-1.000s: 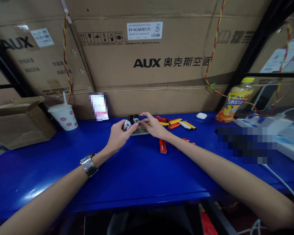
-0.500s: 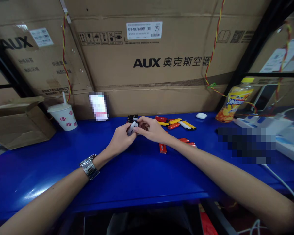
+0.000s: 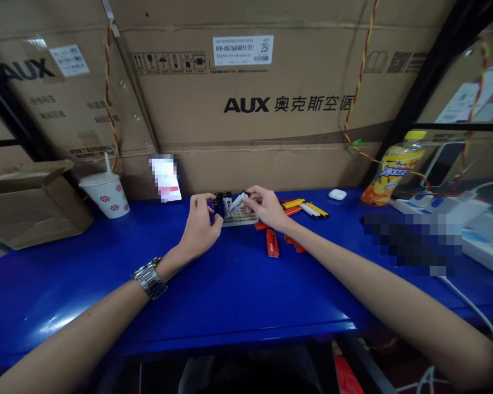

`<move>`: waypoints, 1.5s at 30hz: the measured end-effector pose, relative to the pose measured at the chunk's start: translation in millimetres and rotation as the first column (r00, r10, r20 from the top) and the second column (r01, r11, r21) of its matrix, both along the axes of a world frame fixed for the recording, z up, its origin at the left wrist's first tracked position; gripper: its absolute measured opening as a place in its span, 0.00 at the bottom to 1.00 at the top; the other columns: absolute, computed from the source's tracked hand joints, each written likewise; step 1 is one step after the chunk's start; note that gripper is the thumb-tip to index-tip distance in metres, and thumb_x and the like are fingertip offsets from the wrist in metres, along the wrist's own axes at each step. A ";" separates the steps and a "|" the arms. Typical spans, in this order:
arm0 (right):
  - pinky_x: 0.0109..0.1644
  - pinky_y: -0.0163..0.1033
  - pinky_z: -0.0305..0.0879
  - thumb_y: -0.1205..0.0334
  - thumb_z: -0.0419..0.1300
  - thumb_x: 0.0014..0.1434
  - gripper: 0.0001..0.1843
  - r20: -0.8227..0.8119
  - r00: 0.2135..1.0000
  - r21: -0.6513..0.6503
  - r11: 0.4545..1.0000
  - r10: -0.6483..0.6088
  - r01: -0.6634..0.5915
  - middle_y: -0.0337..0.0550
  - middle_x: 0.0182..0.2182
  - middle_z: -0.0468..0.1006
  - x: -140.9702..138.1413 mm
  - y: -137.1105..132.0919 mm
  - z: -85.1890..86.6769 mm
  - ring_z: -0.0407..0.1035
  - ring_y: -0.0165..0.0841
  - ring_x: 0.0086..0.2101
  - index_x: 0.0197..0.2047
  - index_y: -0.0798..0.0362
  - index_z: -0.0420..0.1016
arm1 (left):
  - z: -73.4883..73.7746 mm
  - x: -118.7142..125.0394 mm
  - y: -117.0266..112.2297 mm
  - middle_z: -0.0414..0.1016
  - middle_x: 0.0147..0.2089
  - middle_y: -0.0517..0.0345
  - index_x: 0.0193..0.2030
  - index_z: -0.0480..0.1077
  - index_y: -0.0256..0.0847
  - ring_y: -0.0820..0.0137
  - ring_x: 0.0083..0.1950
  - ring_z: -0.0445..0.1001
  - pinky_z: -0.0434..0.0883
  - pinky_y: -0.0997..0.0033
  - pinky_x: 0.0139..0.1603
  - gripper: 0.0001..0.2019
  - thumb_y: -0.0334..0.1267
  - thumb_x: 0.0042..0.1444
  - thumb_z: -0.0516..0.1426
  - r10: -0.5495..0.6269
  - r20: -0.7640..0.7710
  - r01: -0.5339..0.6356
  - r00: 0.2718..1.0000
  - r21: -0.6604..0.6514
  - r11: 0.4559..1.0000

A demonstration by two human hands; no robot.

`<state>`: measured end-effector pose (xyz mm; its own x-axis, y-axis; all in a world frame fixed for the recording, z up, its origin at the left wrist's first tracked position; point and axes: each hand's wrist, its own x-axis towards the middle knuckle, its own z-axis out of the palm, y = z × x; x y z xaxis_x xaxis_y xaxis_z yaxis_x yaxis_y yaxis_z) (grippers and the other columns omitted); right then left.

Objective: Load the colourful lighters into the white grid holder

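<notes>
Two bare hands work near the middle of the frame. The left hand (image 3: 200, 225) has its thumb and fingers parted; whether a fingertip touches the upright lighters (image 3: 227, 204) beside it, I cannot tell. The right hand (image 3: 267, 207) pinches one white lighter (image 3: 238, 202), tilted over the right part of one pale gridded tray (image 3: 240, 222), its black top toward the upper right. The upright lighters stand at the tray's left end, at least one white and one dark blue; the full count is hidden.

Right of centre on the blue surface (image 3: 213, 298) lie two yellow lighters (image 3: 317, 209), one loose white lighter (image 3: 310, 210) and at least four red or orange lighters (image 3: 273, 244), some partly covered by the right arm.

One wristwatch (image 3: 150, 278) circles the left wrist. Farther out stand one lit screen (image 3: 165, 178) and one straw-topped paper cup (image 3: 107, 197) left of centre, one open cardboard box (image 3: 36, 205) at the left edge, one white earbud case (image 3: 337, 195) right of centre, and one yellow-capped drink bottle (image 3: 394, 169) at the right.
</notes>
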<state>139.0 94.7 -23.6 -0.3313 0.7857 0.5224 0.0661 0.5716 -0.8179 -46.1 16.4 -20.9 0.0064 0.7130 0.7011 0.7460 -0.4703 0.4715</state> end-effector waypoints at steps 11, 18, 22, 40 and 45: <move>0.38 0.40 0.69 0.64 0.51 0.61 0.19 0.288 0.958 0.220 0.974 -0.011 -0.055 0.43 0.36 0.75 -9.9 -19.2 -1.4 0.71 0.31 0.31 0.56 0.51 0.57 | -4.8 -4.5 7.0 0.70 0.57 0.39 0.60 0.53 0.34 0.56 0.58 0.70 0.66 0.52 0.57 0.29 0.27 0.49 0.51 -0.075 0.107 0.107 0.991 -0.332 0.937; 0.45 0.48 0.65 0.69 0.49 0.56 0.32 0.536 0.782 0.454 0.890 -0.317 0.050 0.51 0.42 0.71 -10.9 -27.0 4.0 0.66 0.40 0.41 0.65 0.52 0.52 | 0.4 -2.0 2.7 0.71 0.55 0.37 0.62 0.56 0.30 0.54 0.57 0.70 0.67 0.53 0.56 0.30 0.27 0.49 0.50 -0.050 0.031 0.058 0.998 -0.359 0.932; 0.44 0.49 0.64 0.69 0.51 0.53 0.36 0.665 0.663 0.439 0.898 -0.344 0.026 0.57 0.43 0.71 -9.2 -27.6 8.2 0.66 0.45 0.43 0.66 0.56 0.52 | 0.9 -1.6 2.5 0.70 0.57 0.36 0.62 0.57 0.29 0.55 0.58 0.70 0.66 0.54 0.57 0.30 0.27 0.50 0.50 -0.047 0.004 0.046 0.999 -0.352 0.935; 0.44 0.51 0.66 0.53 0.62 0.50 0.17 0.942 -0.023 0.294 0.787 -0.336 0.542 0.58 0.39 0.77 132.5 27.1 40.1 0.71 0.50 0.45 0.40 0.54 0.78 | -7.6 -4.9 8.4 0.67 0.57 0.40 0.59 0.60 0.33 0.58 0.54 0.71 0.67 0.54 0.56 0.27 0.28 0.49 0.53 -0.011 -0.017 0.006 1.000 -0.249 0.969; 0.44 0.50 0.67 0.52 0.65 0.47 0.25 0.948 -0.099 0.308 0.796 -0.302 0.521 0.64 0.44 0.76 133.2 33.9 31.0 0.71 0.51 0.48 0.46 0.57 0.77 | -4.3 -3.8 6.7 0.66 0.57 0.37 0.59 0.60 0.30 0.57 0.55 0.70 0.66 0.53 0.58 0.27 0.28 0.50 0.53 0.005 -0.049 -0.017 0.999 -0.252 0.968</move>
<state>272.2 128.6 7.4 -0.0007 0.9995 -0.0314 0.9846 0.0062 0.1747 -49.8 23.1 -25.2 0.0263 0.8669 0.4978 0.7748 -0.3323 0.5378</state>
